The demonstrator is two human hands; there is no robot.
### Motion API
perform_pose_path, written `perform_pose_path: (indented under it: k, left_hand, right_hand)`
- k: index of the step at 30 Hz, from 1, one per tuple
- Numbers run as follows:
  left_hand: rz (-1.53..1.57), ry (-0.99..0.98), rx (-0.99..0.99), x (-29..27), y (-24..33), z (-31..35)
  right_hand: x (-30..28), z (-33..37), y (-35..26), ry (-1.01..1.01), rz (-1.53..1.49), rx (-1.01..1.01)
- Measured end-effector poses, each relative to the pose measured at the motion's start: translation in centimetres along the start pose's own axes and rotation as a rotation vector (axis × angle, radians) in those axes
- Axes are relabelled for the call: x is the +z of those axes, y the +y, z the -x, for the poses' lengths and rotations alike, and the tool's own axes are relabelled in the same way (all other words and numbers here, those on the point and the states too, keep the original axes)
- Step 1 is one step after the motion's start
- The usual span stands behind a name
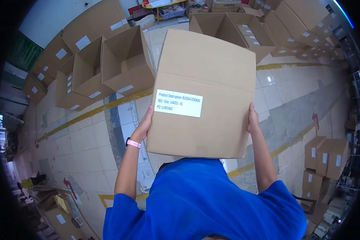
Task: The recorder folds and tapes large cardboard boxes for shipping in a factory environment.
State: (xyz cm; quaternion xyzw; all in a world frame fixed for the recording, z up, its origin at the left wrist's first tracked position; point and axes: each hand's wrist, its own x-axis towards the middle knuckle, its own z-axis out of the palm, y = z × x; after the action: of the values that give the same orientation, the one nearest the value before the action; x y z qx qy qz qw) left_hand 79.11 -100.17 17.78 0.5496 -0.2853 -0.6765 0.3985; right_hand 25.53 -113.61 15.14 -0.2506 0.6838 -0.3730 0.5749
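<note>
A large brown cardboard box point(208, 132) is held up in front of my body, between my two hands. It has a white printed label on the left part of the side facing me, and a crease runs across it above the label. My left hand point(143, 126), below a pink wristband, presses on the box's left edge with its fingers out of sight behind it. On the right edge, my right hand point(253, 119) grips at about the same height, its fingers mostly hidden too. The bottom edge of the box is close to my blue shirt.
Open cardboard boxes point(128, 76) stand in a row at the far left, with more open boxes point(216, 28) beyond the held one. Closed cartons point(326, 158) are stacked at the right. Yellow lines point(84, 116) cross the tiled floor. Stacked boxes point(296, 28) fill the far right.
</note>
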Motion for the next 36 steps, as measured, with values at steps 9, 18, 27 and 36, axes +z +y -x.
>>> perform_pose_path:
  k: [9,18,27,36]
  left_hand:
    - [0.069,0.302,0.145,-4.6,15.6,-7.6]
    - [0.157,0.29,0.309,-13.0,27.9,-17.6]
    - [0.212,0.155,0.36,-20.7,44.4,-28.8]
    - [0.226,0.198,0.429,-23.5,52.2,-41.1]
  right_hand:
    - [17.9,-14.6,-19.9,-0.16,0.051,-0.206]
    - [34.9,-20.0,-38.5,-0.166,0.119,-0.339]
    - [48.1,-24.7,-55.5,-0.112,0.169,-0.401]
    - [56.4,-33.5,-64.3,-0.101,0.148,-0.569]
